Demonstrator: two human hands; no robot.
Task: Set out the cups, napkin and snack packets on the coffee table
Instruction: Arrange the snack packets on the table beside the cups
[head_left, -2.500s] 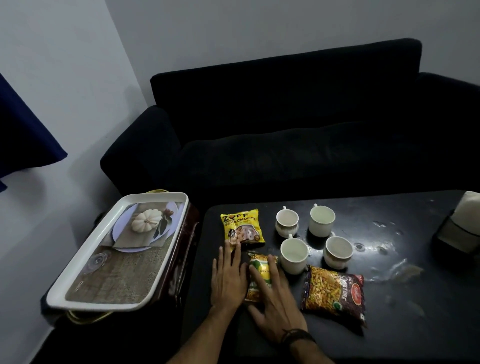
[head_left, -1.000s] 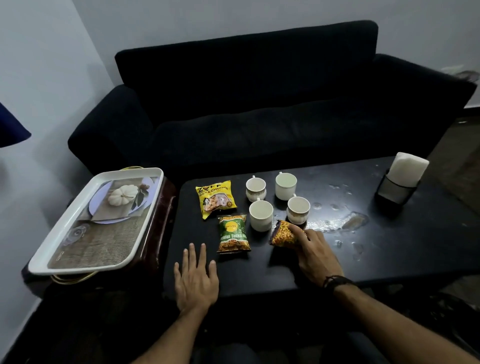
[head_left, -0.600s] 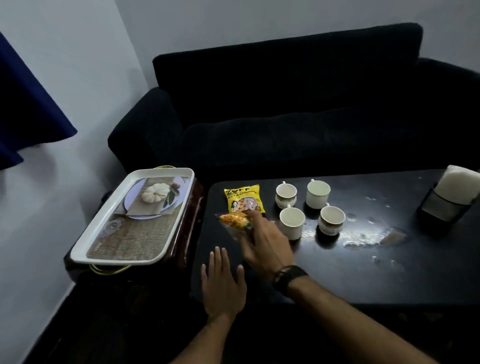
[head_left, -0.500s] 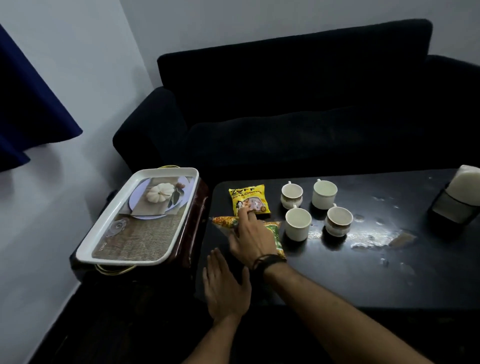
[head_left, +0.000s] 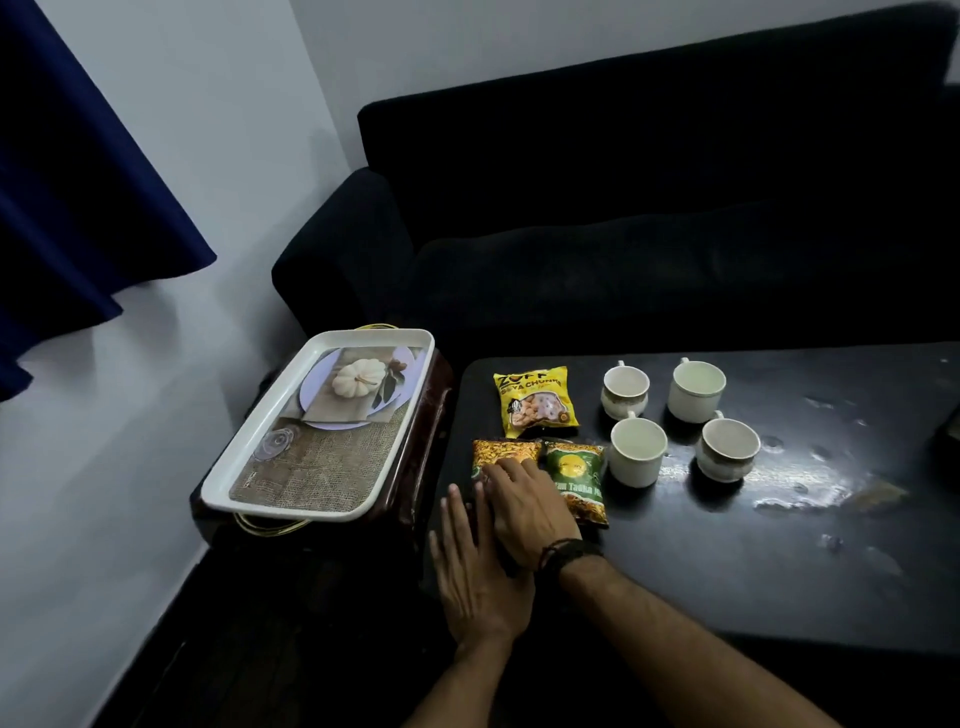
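Three snack packets lie at the left end of the black coffee table (head_left: 779, 571): a yellow one (head_left: 535, 401) at the back, a green one (head_left: 576, 480) in front of it, and an orange one (head_left: 503, 451) to the green one's left. My right hand (head_left: 527, 512) lies over the orange packet's near half, with its fingers on it. My left hand (head_left: 475, 571) rests flat and open on the table's front left corner, touching my right hand. Several white cups (head_left: 638, 451) stand upright in a cluster to the right of the packets.
A white tray (head_left: 228, 483) with a printed pumpkin picture sits on a dark side stand to the left of the table. A black sofa (head_left: 649, 218) runs behind the table. Wet smears (head_left: 831, 493) mark the tabletop on the right. A dark holder (head_left: 951, 431) shows at the right edge.
My right hand picked up the orange packet from the right of the cups, carried it left over the green packet and set it down beside it. My left hand stayed on the table.
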